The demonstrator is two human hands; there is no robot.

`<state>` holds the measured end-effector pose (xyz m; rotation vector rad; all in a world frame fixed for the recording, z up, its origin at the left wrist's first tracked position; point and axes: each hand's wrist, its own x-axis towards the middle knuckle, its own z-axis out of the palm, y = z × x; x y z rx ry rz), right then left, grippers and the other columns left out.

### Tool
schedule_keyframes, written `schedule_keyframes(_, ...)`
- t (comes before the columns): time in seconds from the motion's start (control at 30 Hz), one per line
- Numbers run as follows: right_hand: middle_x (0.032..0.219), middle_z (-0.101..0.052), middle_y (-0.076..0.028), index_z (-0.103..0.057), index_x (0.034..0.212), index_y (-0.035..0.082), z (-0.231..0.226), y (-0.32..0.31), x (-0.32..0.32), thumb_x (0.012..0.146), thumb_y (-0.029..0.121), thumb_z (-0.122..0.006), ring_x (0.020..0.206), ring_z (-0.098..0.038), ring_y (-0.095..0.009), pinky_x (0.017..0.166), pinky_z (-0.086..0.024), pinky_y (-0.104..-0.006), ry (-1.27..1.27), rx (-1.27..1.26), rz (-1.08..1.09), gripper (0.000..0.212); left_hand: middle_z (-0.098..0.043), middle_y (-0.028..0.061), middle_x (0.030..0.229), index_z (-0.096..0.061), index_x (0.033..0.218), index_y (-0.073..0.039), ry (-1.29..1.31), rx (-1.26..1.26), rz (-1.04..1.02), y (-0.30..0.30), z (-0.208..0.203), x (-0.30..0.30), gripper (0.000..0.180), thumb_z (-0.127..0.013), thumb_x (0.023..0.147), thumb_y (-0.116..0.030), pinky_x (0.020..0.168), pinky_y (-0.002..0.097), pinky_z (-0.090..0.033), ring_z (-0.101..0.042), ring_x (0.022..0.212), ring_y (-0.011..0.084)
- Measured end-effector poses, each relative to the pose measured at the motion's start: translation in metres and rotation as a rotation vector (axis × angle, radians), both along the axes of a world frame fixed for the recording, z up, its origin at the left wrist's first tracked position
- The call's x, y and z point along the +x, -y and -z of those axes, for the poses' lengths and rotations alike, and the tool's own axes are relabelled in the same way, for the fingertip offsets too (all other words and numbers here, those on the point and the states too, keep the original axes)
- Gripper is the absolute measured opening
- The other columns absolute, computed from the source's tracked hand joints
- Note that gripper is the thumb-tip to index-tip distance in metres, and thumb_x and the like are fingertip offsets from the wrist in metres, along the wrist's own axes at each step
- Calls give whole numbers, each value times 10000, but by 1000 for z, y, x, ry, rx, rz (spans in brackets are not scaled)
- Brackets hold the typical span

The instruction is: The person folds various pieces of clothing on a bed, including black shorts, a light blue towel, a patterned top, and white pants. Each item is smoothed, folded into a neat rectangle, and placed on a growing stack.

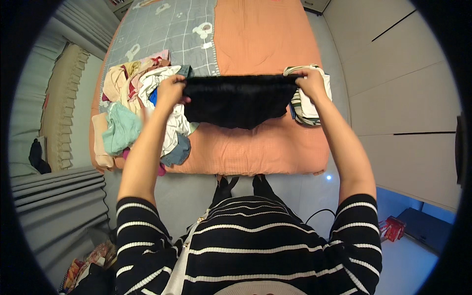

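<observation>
A black garment is stretched between my two hands above the bed's near end; its exact kind does not show. My left hand pinches its upper left corner, and my right hand grips the upper right corner. The cloth hangs down, its lower edge uneven. Close by my left hand lies a loose heap of clothes in cream, pink, white, mint green and denim blue. Under and beside my right hand is a small stack of folded clothes, striped and white, partly covered by the hand and forearm.
The bed has an orange cover, with a grey patterned sheet on its left half. Pale cabinets line the right side. Grey curtains hang at left. Below right, a red package sits near a dark box.
</observation>
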<state>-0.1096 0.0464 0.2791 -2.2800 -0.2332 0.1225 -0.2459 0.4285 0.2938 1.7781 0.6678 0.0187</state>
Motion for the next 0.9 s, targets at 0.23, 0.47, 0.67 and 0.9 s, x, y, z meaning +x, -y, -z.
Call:
schedule_keyframes(0.23,876,-675,-177,-709,912,64,-108,-32,50,701,18,-556,826,-657,-311,734,-505,-356,395,-80,119,264,-646,142,637,-633,1125,-64,126,387,-24,-19,-109,61,433,-360,789,-35,432,302,-485,-631,499,198)
schedule_keyframes(0.47,832,-705,-111,-690,937,0,-119,-20,-16,711,-62,-484,753,-661,-149,694,-503,-274,211,397,21,312,-636,101,713,-638,1090,-22,352,-21,47,-15,-90,8,373,-401,802,-16,455,239,-469,-594,500,142)
schedule_keyframes(0.67,981,-600,-148,-667,939,48,21,10,-99,619,-124,-466,1025,-555,-310,933,-426,-354,281,66,-20,416,-613,78,855,-642,1073,-50,57,-79,99,25,50,-85,376,-484,747,48,542,253,-519,-588,654,124)
schedule_keyframes(0.9,1137,-542,-202,-683,938,48,189,26,-185,648,-156,-485,1093,-525,-350,948,-421,-358,-173,-184,206,406,-577,58,815,-616,1034,-32,-327,-128,84,75,246,-164,293,-616,764,81,566,263,-520,-578,675,143)
